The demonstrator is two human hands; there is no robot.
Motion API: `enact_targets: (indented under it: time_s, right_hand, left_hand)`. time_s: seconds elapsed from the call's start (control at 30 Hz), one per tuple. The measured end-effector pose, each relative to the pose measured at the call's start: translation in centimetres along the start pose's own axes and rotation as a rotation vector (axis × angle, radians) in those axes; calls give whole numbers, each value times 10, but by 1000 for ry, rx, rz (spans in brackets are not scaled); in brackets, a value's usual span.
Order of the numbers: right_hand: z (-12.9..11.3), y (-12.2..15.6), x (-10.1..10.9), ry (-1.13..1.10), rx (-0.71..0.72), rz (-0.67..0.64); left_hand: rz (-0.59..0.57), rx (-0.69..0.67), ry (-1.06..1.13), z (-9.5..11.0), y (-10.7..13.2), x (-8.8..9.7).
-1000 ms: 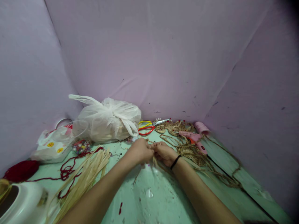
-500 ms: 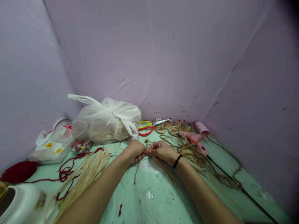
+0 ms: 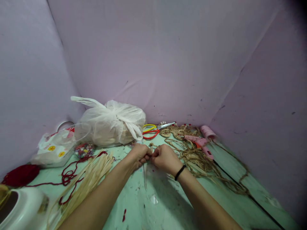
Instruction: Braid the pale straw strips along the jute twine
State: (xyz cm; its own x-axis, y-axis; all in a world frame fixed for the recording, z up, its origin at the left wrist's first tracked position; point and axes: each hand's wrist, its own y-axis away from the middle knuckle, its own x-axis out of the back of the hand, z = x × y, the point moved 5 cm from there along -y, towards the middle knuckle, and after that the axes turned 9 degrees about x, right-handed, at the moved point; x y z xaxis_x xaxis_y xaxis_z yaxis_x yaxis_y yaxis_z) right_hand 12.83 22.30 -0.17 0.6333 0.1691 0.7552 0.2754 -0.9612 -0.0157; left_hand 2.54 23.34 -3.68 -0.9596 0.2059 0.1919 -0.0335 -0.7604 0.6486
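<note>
Two pinches on strand (image 3: 145,176): left hand (image 3: 139,156), right hand (image 3: 166,158) | right just rolled knuckles-up | strand apparently being worked

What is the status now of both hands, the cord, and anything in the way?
Left hand and right hand pinching cord, fingertips close together. Loose strand hanging below. Scissors beyond, apart from both.

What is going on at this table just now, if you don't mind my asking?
A person is working with fine strands at a green table. The left hand pinches a thin strand that dangles below it, and the right hand meets it at the fingertips; what the right fingers grip is hidden. Scissors lie beyond the hands, with twine and a glue gun to the right.
</note>
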Motion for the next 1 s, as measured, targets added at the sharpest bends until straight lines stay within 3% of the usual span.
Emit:
enact_targets:
  time_s: [0.1,0.27,0.4,0.7,0.8,0.9,1.0]
  right_hand:
    - [6,-4,-2,-95,-4,-87]
    - [22,-8,8,-382,-210,72]
    - [18,-3,-14,-737,-334,-132]
    - [30,-9,-24,-748,-252,-62]
    - [30,-7,-27,-758,-264,-40]
    - [30,-6,-27,-738,-262,-46]
    - [32,-6,-27,-706,-258,-42]
  left_hand:
    - [0,19,-13,1,2,8]
    - [-111,-14,-19,2,2,10]
    - [-138,-21,-22,0,0,10]
    - [-37,-115,-339,6,4,13]
    - [54,-140,-532,16,19,32]
    - [261,-242,-718,36,54,64]
    - [388,-121,-953,40,82,93]
